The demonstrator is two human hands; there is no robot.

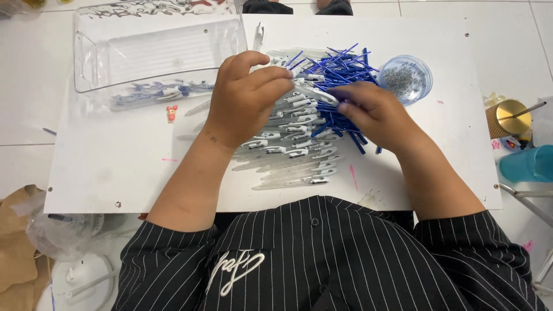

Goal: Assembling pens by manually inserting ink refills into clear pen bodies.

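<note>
Pinching a clear pen barrel (276, 70) between thumb and fingertips, the left hand (245, 98) hovers over the middle of the white worktop (115, 167), fingers closed together on that barrel. It runs roughly left to right, its tip aimed toward the heap of blue refills (340, 72) just to the right. The right hand (374, 112) rests lower and further right, fingers curled down into the refills; whether it has one pinched or is only raking through them cannot be told, since the fingertips are buried in the heap. Between and beneath both hands lies a fanned pile of clear barrels (299, 147), stacked in rows, long axes mostly left to right, spreading toward the person's striped shirt (322, 259). The refills lie crisscrossed, many pointing up and to the right, so the right hand is plainly the nearer one to them, while the held barrel sits above and left of that hand. A small round tub of tiny springs (406, 78) stands just right of the heap. A clear plastic tray (155, 49) sits at the far left of the worktop, with finished pens (155, 92) under its near edge. A teal cup (530, 164) stands off the worktop at right.
</note>
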